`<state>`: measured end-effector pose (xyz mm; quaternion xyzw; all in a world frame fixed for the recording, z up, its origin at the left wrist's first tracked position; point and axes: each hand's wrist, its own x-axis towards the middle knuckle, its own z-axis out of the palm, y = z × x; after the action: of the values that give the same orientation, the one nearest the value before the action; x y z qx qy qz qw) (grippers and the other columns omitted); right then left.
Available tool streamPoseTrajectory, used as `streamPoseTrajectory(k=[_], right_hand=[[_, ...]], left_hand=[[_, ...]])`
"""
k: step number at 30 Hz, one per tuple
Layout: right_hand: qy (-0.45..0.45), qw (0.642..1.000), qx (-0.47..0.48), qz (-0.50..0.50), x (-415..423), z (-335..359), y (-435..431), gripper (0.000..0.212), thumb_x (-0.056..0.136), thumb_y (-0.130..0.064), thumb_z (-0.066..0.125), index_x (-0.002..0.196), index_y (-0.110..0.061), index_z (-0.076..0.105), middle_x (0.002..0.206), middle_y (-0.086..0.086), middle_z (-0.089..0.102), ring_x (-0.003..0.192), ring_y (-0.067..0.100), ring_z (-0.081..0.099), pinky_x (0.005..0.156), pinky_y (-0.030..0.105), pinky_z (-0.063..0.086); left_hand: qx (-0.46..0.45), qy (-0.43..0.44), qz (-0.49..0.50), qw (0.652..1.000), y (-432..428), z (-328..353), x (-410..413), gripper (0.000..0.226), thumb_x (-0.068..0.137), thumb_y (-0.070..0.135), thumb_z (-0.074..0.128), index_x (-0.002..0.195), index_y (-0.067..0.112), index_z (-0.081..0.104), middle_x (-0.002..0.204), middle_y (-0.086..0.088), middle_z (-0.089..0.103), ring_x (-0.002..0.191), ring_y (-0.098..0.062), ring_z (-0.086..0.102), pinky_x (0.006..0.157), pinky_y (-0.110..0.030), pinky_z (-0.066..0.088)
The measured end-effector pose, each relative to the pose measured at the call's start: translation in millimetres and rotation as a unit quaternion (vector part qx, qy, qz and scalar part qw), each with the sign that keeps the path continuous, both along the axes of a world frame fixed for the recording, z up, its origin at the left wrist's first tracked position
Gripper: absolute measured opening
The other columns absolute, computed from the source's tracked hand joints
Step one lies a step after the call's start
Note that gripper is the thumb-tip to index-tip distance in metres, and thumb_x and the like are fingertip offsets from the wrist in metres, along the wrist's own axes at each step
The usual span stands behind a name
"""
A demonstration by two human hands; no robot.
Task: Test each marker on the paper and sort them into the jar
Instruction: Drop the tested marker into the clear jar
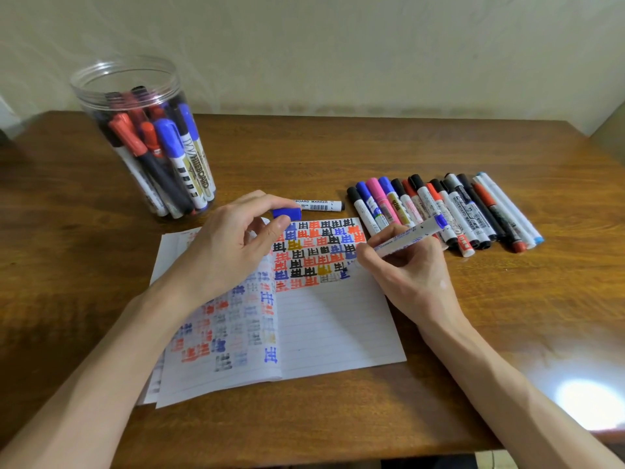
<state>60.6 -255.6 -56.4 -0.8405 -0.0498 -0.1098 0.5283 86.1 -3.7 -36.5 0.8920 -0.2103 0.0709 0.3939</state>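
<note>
**Blue marker on the page, cap off in the other hand**

The right hand [409, 269] has its fingers curled round a white-barrelled blue marker [409, 235]. The barrel slants up toward 2 o'clock, and the writing end runs down among the fingertips at the last row of marks. The left hand [233, 245] rests on the open notebook [338, 326] and pinches the blue cap [287, 213] between thumb and forefinger. The top of the right page is packed with red, black, blue and yellow test marks, with bare ruled lines below.

From the notebook, the clear jar [142, 137] stands upright at 10 o'clock on the wooden table [338, 147], well stocked with red, blue and black markers. At 12 o'clock a lone black-tipped marker [318, 205] lies flat just behind the left fingers. At 2 o'clock a row of capped markers [449, 211] lies side by side, just beyond the right hand.
</note>
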Motion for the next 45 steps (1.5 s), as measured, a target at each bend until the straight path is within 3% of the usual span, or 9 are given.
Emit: streamPoseTrajectory(k=[4, 9, 14, 20, 26, 30, 34, 40, 45], right_hand=[[0.005, 1.0, -0.017, 0.005, -0.2, -0.6, -0.4, 0.015, 0.09, -0.01, 0.076, 0.076, -0.015, 0.07, 0.085, -0.004, 0.079, 0.082, 0.003, 0.076, 0.063, 0.029, 0.064], [0.018, 0.999, 0.027, -0.014, -0.5, 0.7, -1.0, 0.018, 0.088, -0.01, 0.073, 0.072, -0.015, 0.069, 0.078, 0.002, 0.078, 0.075, 0.012, 0.076, 0.054, 0.019, 0.053], [0.013, 1.0, 0.011, -0.007, -0.7, 1.1, -0.3, 0.017, 0.089, -0.01, 0.073, 0.074, -0.015, 0.068, 0.074, -0.005, 0.076, 0.066, 0.004, 0.071, 0.051, 0.016, 0.047], [0.027, 1.0, -0.002, 0.002, -0.8, 0.1, -1.8, 0.011, 0.088, -0.012, 0.076, 0.079, -0.011, 0.071, 0.084, -0.005, 0.078, 0.082, 0.003, 0.076, 0.061, 0.025, 0.061], [0.059, 0.991, 0.123, 0.003, -2.4, 8.6, -1.6, 0.013, 0.094, -0.014, 0.075, 0.083, -0.01, 0.071, 0.067, -0.007, 0.073, 0.062, 0.003, 0.067, 0.058, 0.02, 0.052], [0.075, 0.974, 0.206, 0.047, -3.1, 11.5, -2.1, 0.025, 0.09, -0.03, 0.08, 0.098, -0.008, 0.073, 0.072, 0.003, 0.071, 0.06, 0.016, 0.061, 0.056, 0.028, 0.048], [0.092, 0.967, 0.228, 0.07, -1.9, 11.8, 0.2, 0.027, 0.092, -0.029, 0.078, 0.101, -0.004, 0.072, 0.074, 0.003, 0.073, 0.062, 0.016, 0.062, 0.055, 0.025, 0.048], [0.124, 0.947, 0.283, 0.085, -0.4, 9.7, 2.0, 0.019, 0.096, -0.029, 0.072, 0.101, -0.012, 0.076, 0.089, 0.019, 0.077, 0.065, 0.022, 0.065, 0.055, 0.027, 0.047], [0.152, 0.952, 0.243, 0.112, -3.5, 11.2, 1.5, 0.03, 0.093, -0.033, 0.072, 0.116, -0.015, 0.08, 0.091, 0.012, 0.079, 0.07, 0.017, 0.068, 0.061, 0.025, 0.052]], left_hand=[[0.003, 0.0, 0.003, 1.0, -1.0, 0.1, -0.9, 0.035, 0.101, 0.034, 0.056, 0.135, 0.025, 0.064, 0.106, 0.03, 0.058, 0.089, -0.002, 0.067, 0.067, -0.024, 0.058], [-0.008, 0.005, 0.002, 1.0, -0.3, -0.5, -0.3, 0.031, 0.102, 0.028, 0.059, 0.132, 0.026, 0.065, 0.114, 0.017, 0.064, 0.096, -0.011, 0.069, 0.067, -0.031, 0.059], [-0.006, 0.012, 0.002, 1.0, -0.6, -1.0, -0.4, 0.034, 0.099, 0.031, 0.061, 0.132, 0.024, 0.066, 0.114, 0.016, 0.064, 0.096, -0.009, 0.069, 0.069, -0.03, 0.062], [0.046, 0.049, 0.011, 0.998, -0.6, -0.8, -0.5, 0.034, 0.097, 0.036, 0.063, 0.131, 0.033, 0.066, 0.114, 0.018, 0.066, 0.095, -0.002, 0.069, 0.072, -0.032, 0.063], [0.023, 0.062, 0.005, 0.998, -2.8, 5.7, -4.8, 0.033, 0.087, 0.04, 0.072, 0.119, 0.037, 0.069, 0.094, 0.024, 0.069, 0.083, -0.002, 0.074, 0.066, -0.03, 0.064], [0.011, 0.042, -0.012, 0.999, -5.9, 9.2, -8.4, 0.045, 0.076, 0.059, 0.064, 0.116, 0.037, 0.072, 0.099, 0.031, 0.066, 0.088, -0.001, 0.073, 0.07, -0.03, 0.064], [0.017, 0.042, -0.011, 0.999, -6.3, 7.8, -8.3, 0.046, 0.078, 0.054, 0.065, 0.119, 0.035, 0.072, 0.109, 0.02, 0.07, 0.093, -0.002, 0.072, 0.071, -0.032, 0.064], [0.027, 0.048, -0.021, 0.998, -8.7, 8.7, -9.5, 0.046, 0.077, 0.055, 0.061, 0.119, 0.039, 0.07, 0.107, 0.028, 0.064, 0.097, -0.001, 0.07, 0.072, -0.032, 0.064], [0.009, 0.056, -0.026, 0.998, -9.5, 8.9, -11.0, 0.04, 0.084, 0.052, 0.058, 0.121, 0.038, 0.066, 0.108, 0.025, 0.064, 0.098, 0.0, 0.069, 0.07, -0.032, 0.064]])
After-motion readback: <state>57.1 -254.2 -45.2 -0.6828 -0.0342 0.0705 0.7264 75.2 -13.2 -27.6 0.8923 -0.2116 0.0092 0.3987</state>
